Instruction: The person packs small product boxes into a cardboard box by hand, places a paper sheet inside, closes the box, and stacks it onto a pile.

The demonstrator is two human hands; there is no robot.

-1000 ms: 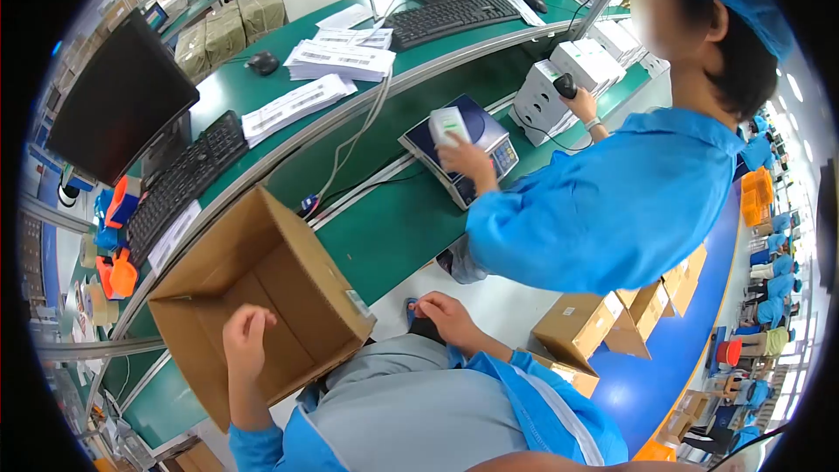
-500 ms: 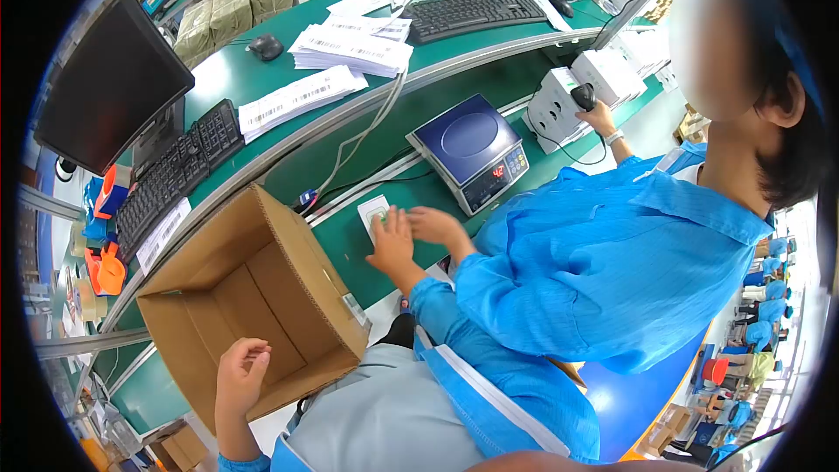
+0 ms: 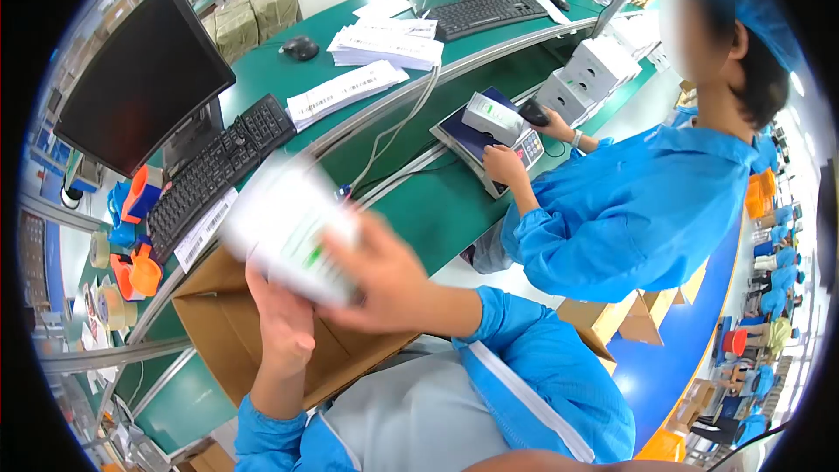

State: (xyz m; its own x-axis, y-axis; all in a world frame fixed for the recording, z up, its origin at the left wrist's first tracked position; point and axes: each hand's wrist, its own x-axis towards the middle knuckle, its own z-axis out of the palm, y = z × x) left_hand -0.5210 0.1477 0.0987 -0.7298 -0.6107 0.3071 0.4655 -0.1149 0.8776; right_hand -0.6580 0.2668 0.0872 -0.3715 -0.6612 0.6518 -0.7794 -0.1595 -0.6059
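Observation:
A white box with a green mark [image 3: 293,218], blurred by motion, is tilted above the open cardboard carton [image 3: 223,319]. My right hand [image 3: 384,280] grips its right side, fingers spread over the face with the green mark. Against the lower left edge of the box rests my left hand [image 3: 284,319], its fingers partly hidden behind it. The carton stands below both hands, with its inside partly covered by them.
A co-worker's hand [image 3: 507,164] is by another white box [image 3: 495,118] on a scale [image 3: 472,144]; their other hand holds a black scanner [image 3: 533,112]. Left are a keyboard [image 3: 223,175], a monitor [image 3: 144,79] and orange tape dispensers [image 3: 140,271]. Paper stacks [image 3: 384,44] lie on the upper shelf.
My right hand has lifted the white box from the green table and brought it left over the carton. My left hand has risen to it. The co-worker has put another box on the scale.

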